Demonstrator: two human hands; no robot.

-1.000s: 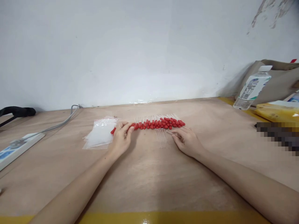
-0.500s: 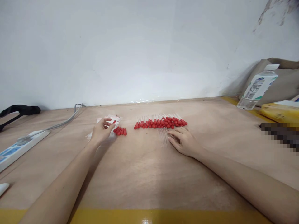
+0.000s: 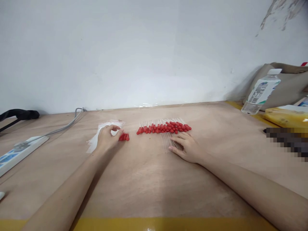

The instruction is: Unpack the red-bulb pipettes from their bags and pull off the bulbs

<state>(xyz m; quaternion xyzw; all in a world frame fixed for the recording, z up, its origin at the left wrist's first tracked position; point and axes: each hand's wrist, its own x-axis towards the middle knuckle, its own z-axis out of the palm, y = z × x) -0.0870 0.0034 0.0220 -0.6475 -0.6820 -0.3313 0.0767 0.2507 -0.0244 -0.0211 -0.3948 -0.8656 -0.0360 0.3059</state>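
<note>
My left hand (image 3: 107, 137) is at the left end of a small group of red rubber bulbs (image 3: 124, 137), over clear zip bags. Its thumb and forefinger curve toward each other with a small gap, and it partly covers the bulbs; I cannot see whether it touches them. My right hand (image 3: 189, 147) rests open beside several thin clear tubes (image 3: 166, 142), thumb and forefinger apart at their right side. Behind the tubes lies a long row of droppers (image 3: 163, 127), red bulbs toward me and clear stems toward the wall. The zip bags (image 3: 92, 144) lie partly beneath my left hand.
At left are a white power strip (image 3: 22, 154) with a grey cable (image 3: 64, 126) and a black curved object (image 3: 21, 114). A plastic bottle (image 3: 261, 93) leans against a grey bag (image 3: 286, 83) at right, near a yellow packet (image 3: 286, 116). A wall rises behind.
My left hand has moved slightly right and down toward the bulbs, its fingertips now closer together and covering the leftmost ones. My right thumb and forefinger have shifted a little left over the tubes.
</note>
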